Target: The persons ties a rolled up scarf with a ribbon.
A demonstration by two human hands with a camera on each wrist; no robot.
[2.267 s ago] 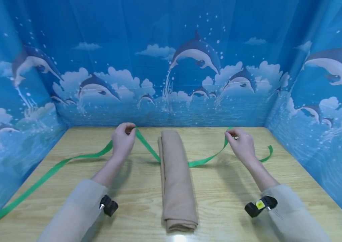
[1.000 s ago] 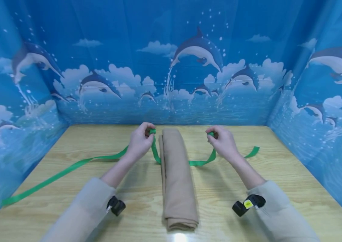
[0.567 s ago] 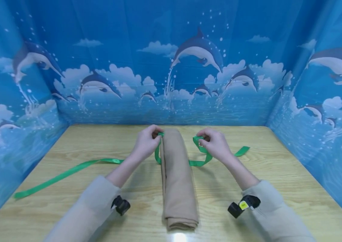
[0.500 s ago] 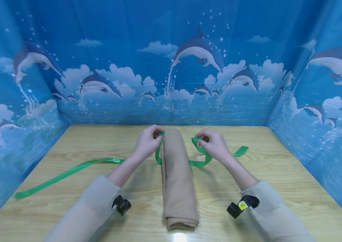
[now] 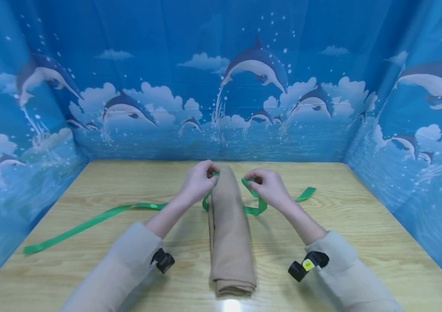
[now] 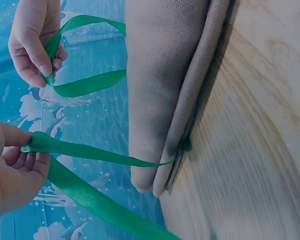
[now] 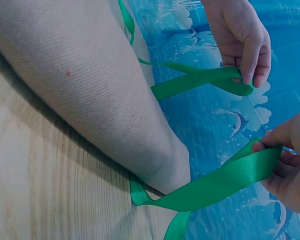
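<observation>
A folded brown cloth bundle lies lengthwise on the table, its layers stacked at the near end. Beneath it passes a green ribbon, coming out on both sides. My left hand pinches the ribbon's left part between thumb and fingers, above the far left edge of the bundle. On the other side my right hand pinches the right part, just off the bundle's right edge. In the left wrist view the ribbon runs from the left fingertips down to the cloth's side. The right wrist view shows a ribbon loop at the right fingers.
The wooden table is bounded at the back and sides by a blue dolphin-print curtain. The ribbon's long left tail trails across the tabletop; a shorter tail sticks out behind the right wrist.
Both hands have come inward toward the bundle, each keeping its pinch on the ribbon. The ribbon's tails have been drawn inward with them. The cloth bundle stays in place.
</observation>
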